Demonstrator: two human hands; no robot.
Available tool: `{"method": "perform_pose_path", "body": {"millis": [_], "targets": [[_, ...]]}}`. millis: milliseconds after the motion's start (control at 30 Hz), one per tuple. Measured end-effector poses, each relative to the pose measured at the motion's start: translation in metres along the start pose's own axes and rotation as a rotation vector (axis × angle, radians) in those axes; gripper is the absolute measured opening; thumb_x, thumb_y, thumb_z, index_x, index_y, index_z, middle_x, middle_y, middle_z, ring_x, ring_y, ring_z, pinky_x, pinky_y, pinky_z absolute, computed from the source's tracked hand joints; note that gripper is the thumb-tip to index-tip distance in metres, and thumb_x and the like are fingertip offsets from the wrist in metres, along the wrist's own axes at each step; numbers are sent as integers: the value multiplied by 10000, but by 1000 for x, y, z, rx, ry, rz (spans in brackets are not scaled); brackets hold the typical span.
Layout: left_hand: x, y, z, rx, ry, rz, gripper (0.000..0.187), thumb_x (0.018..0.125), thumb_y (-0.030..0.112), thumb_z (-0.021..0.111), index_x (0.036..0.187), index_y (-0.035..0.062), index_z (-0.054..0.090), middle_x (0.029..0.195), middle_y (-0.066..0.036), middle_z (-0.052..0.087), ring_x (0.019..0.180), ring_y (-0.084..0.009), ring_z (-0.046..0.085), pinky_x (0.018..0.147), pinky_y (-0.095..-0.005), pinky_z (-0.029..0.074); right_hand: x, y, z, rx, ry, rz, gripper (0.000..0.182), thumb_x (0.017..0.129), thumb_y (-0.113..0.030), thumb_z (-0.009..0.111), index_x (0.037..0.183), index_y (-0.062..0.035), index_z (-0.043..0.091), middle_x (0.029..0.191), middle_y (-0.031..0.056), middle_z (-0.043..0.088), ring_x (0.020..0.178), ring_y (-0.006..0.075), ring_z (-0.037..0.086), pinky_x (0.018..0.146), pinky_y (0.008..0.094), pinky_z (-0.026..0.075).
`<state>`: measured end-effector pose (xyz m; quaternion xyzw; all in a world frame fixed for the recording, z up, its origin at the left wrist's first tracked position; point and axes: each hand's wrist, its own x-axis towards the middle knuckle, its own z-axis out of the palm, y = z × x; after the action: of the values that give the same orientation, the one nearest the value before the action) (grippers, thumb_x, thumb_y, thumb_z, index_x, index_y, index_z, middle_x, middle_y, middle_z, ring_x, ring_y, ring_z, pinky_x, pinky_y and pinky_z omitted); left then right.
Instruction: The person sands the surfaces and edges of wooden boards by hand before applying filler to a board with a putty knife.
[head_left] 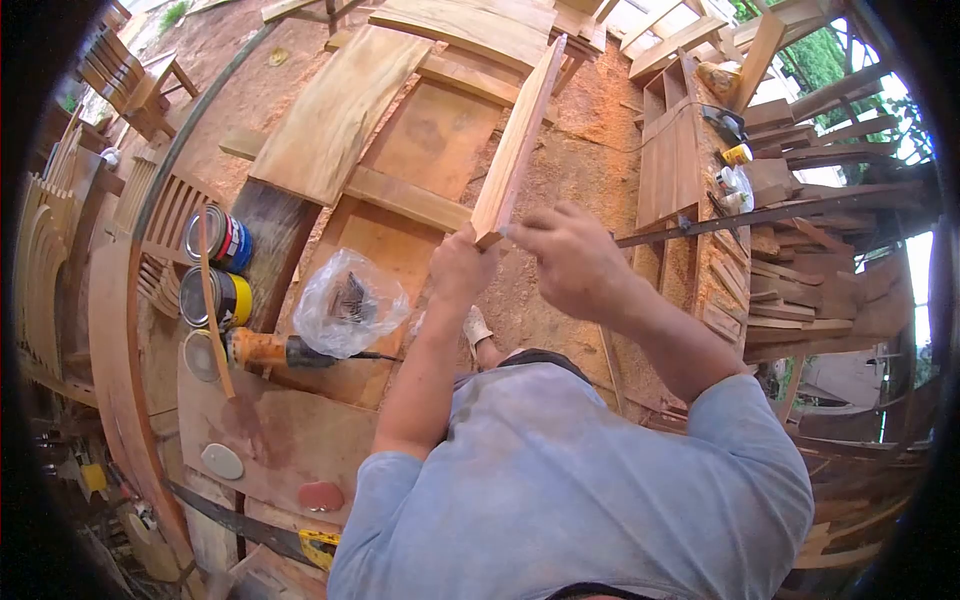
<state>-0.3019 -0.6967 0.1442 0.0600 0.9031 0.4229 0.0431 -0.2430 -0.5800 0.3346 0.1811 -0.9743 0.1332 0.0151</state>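
A long narrow wooden board (520, 140) points away from me, its near end in my left hand (462, 265), whose fingers are wrapped round it. My right hand (570, 250) is beside that end, on the right, with its fingers closed. Something small and bluish shows at its fingertips, too small to name. Left of my hands, a clear plastic bag (350, 303) with dark small pieces inside lies on the wooden work surface. An orange power tool (262, 348) lies left of the bag.
Two cans (222, 240) stand at the left near a thin curved strip (208, 300). Wide boards (340, 110) lie ahead. A wooden cabinet frame (672, 150) and stacked offcuts (800, 290) are at the right. A metal bar (780, 212) crosses there.
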Motion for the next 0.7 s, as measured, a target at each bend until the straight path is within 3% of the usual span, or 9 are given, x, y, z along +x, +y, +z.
{"method": "perform_pose_path", "body": {"millis": [133, 233, 300, 333, 500, 567, 700], "targets": [[-1, -2, 0, 42, -21, 10, 308, 828, 334, 662, 1033, 105, 690, 828, -247, 683, 834, -440, 667, 735, -524, 544, -10, 8, -7, 178, -42, -3, 361, 738, 75, 557, 1057, -12, 702, 1023, 157, 662, 997, 356, 592, 882, 419, 485], [0, -2, 0, -23, 13, 22, 338, 805, 350, 687, 907, 29, 656, 831, -258, 681, 834, -435, 674, 753, -519, 539, -9, 43, -4, 279, 92, 94, 286, 779, 50, 600, 1047, 7, 690, 991, 125, 683, 926, 293, 634, 852, 372, 502], [-4, 1, -7, -36, -4, -39, 360, 805, 346, 690, 1009, 49, 680, 844, -251, 681, 834, -438, 670, 741, -509, 534, -8, 81, 8, 839, 32, 380, 243, 805, 19, 632, 1044, 28, 676, 961, 75, 689, 859, 182, 643, 818, 319, 508], [-4, 0, -7, -14, 13, -37, 360, 805, 346, 690, 1009, 49, 680, 844, -251, 681, 834, -438, 670, 741, -509, 534, -6, 95, 4, 967, 48, 360, 249, 805, 8, 659, 1052, 43, 665, 949, 45, 674, 842, 110, 619, 799, 283, 508], [-13, 12, -14, -223, 3, -97, 347, 837, 208, 661, 1145, 49, 672, 851, -231, 684, 834, -426, 671, 705, -455, 531, 8, 171, 19, 1416, 201, 441, 304, 803, -6, 692, 1104, 17, 657, 971, 82, 694, 869, 156, 659, 805, 296, 534], [-15, -1, -2, -225, 65, -85, 314, 842, 181, 659, 1121, 37, 675, 866, -227, 684, 846, -406, 677, 710, -441, 530, 16, 201, 23, 1719, 238, 528, 323, 821, -32, 694, 1137, 13, 641, 977, 105, 699, 873, 182, 679, 810, 329, 559], [-19, -3, 12, -212, 263, -18, 265, 847, 143, 669, 1076, 10, 678, 908, -221, 681, 881, -356, 684, 736, -405, 527, 21, 258, 31, 1830, 149, 562, 298, 855, -51, 665, 1138, 35, 627, 985, 96, 698, 865, 209, 692, 797, 364, 582]]}}
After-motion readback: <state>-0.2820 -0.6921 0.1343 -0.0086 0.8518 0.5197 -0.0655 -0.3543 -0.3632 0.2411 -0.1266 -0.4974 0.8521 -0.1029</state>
